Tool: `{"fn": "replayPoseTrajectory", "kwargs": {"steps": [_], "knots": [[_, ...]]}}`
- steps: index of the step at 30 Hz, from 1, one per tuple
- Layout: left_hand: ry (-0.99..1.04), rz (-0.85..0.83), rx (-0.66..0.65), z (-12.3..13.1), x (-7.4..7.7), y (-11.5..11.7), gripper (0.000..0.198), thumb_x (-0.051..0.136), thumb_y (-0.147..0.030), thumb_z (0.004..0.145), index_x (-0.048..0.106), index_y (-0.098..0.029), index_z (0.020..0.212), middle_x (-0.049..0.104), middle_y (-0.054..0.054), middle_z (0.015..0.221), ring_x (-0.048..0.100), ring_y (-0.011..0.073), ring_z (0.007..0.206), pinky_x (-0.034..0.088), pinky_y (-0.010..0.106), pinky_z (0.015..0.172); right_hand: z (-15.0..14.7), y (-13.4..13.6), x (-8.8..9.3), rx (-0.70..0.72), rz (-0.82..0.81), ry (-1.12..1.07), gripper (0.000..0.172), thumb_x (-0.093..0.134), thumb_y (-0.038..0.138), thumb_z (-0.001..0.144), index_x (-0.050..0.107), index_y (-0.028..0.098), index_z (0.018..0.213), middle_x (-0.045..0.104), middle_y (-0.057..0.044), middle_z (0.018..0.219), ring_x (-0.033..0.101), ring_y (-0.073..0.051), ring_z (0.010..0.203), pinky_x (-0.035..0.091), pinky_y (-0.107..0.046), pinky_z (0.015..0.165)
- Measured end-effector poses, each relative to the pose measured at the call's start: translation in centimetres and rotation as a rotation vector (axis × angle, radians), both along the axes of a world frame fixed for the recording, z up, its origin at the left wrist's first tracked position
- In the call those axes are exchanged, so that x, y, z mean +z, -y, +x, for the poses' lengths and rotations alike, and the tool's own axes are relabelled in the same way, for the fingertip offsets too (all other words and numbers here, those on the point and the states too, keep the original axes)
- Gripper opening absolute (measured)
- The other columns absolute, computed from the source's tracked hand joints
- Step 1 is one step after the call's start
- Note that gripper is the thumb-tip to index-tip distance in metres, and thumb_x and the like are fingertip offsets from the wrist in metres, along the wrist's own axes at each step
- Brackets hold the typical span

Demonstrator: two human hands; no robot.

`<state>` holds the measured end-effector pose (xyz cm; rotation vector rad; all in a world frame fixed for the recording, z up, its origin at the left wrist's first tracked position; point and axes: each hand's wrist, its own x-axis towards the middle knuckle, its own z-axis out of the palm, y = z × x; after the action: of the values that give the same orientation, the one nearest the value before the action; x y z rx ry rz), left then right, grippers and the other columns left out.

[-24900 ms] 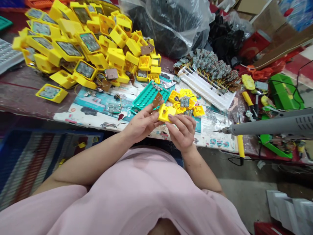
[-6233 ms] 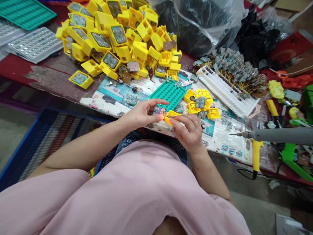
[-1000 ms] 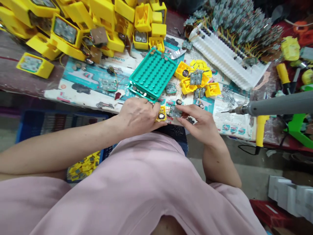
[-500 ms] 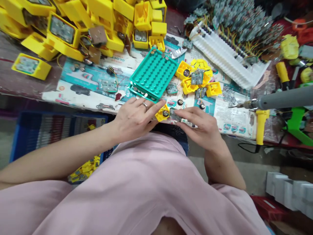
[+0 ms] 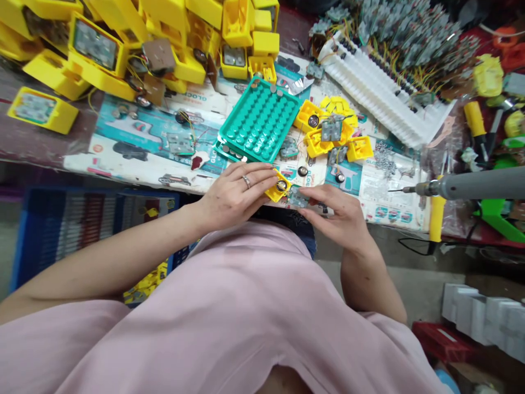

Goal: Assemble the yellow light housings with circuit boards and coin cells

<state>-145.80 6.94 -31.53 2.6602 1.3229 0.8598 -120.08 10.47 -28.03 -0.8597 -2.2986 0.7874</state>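
Observation:
At the table's front edge my left hand (image 5: 240, 191) grips a small yellow plastic housing (image 5: 272, 192), its fingers closed along the left side. A round, shiny metal-rimmed part (image 5: 281, 185) sits inside that housing. Just to the right, my right hand (image 5: 338, 210) pinches a small grey circuit board (image 5: 297, 196) between thumb and fingers, close against the housing. Whether board and housing touch, I cannot tell. Behind my hands lies a green tray (image 5: 262, 117) with rows of round pockets. Two loose round parts, one near the board (image 5: 303, 171) and one farther right (image 5: 339, 178), rest on the table.
Yellow housings (image 5: 164, 33) are piled at back left, and a smaller yellow cluster (image 5: 328, 128) lies right of the tray. A white rack (image 5: 377, 93) with wired boards stands at back right. An electric screwdriver (image 5: 471, 185) juts in from the right. Below left is a blue crate (image 5: 24, 235).
The circuit board in my right hand has shifted slightly right and now shows more of its face. My left hand still holds the yellow housing, moved a little to the right.

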Motion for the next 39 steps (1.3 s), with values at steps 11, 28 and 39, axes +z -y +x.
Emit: {"fn": "replayPoseTrajectory", "kwargs": {"steps": [11,28,39], "knots": [[-0.062,0.048,-0.027,-0.2,-0.6,-0.2,0.023,0.054,-0.018,0.093,0.070,-0.025,0.109,0.074,0.009,0.119,0.069,0.0224,0.111,0.057,0.040,0.088,0.1,-0.5,0.1,-0.035,-0.046,-0.007,0.031,0.066,0.025,0.088,0.070,0.030,0.118,0.076,-0.002,0.102,0.070,-0.013,0.081,0.058,-0.028,0.078],[-0.012,0.080,-0.079,0.4,-0.5,-0.4,0.030,0.055,-0.021,0.093,0.065,-0.014,0.120,0.073,0.012,0.119,0.067,0.0241,0.117,0.059,0.041,0.099,-0.1,-0.6,-0.4,-0.102,-0.055,-0.023,0.031,0.069,0.028,0.088,0.070,0.024,0.119,0.072,0.000,0.085,0.065,-0.010,0.071,0.054,-0.022,0.072],[-0.065,0.212,-0.059,0.5,-0.8,0.0,0.035,0.057,-0.019,0.093,0.061,-0.013,0.127,0.070,0.014,0.127,0.064,0.0256,0.122,0.055,0.038,0.094,-0.3,-0.2,0.4,-0.078,0.000,0.000,0.028,0.072,0.028,0.086,0.070,0.025,0.114,0.073,0.001,0.086,0.064,-0.009,0.069,0.053,-0.022,0.069]]}}
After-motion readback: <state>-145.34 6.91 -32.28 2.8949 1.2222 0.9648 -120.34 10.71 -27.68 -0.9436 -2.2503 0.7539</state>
